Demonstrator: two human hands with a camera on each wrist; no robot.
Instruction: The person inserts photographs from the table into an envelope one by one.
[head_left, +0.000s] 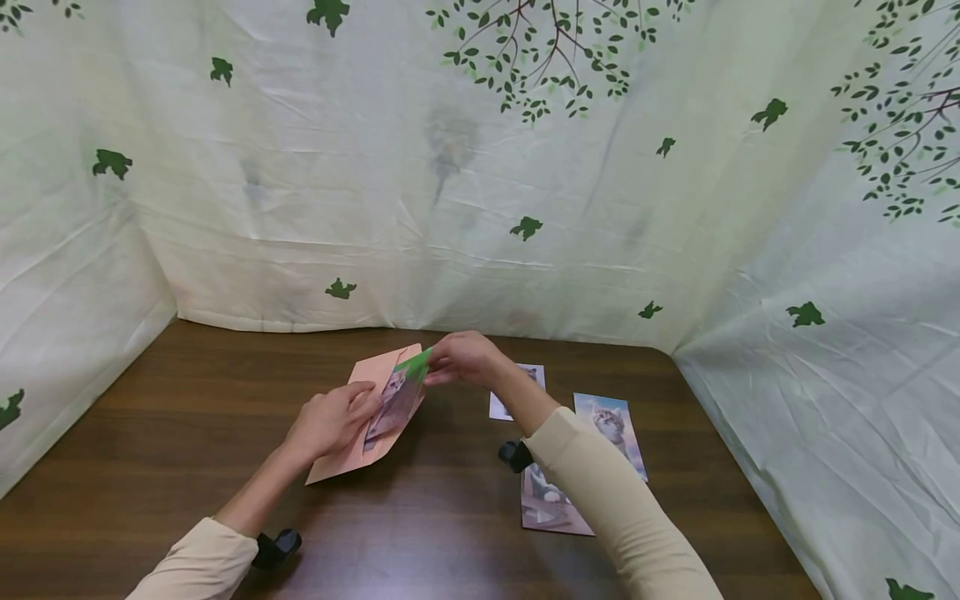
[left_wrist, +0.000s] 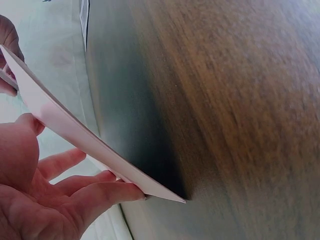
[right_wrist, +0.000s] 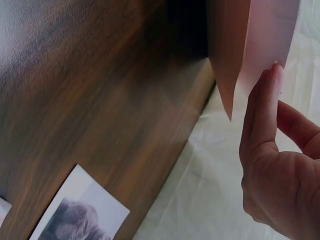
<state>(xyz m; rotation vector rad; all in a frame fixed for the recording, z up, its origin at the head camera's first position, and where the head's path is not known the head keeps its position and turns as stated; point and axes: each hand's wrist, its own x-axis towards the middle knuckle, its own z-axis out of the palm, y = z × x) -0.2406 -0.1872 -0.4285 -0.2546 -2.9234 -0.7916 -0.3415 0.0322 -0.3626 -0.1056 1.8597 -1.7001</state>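
My left hand grips a pink envelope, which stands tilted above the table left of centre in the head view. Its thumb and fingers lie on opposite faces of the envelope in the left wrist view. A cat picture card with a green end lies against the envelope, its lower part overlapped by pink paper. At that green end my right hand pinches the card between thumb and fingers. The right wrist view shows the right fingertips on the card's pale back, beside the envelope's pointed flap.
Right of the hands, several cat pictures lie on the brown wooden table: a small one at the back, a blue-edged one, and another partly under the right forearm. Leaf-printed white cloth hangs around the table's back and sides.
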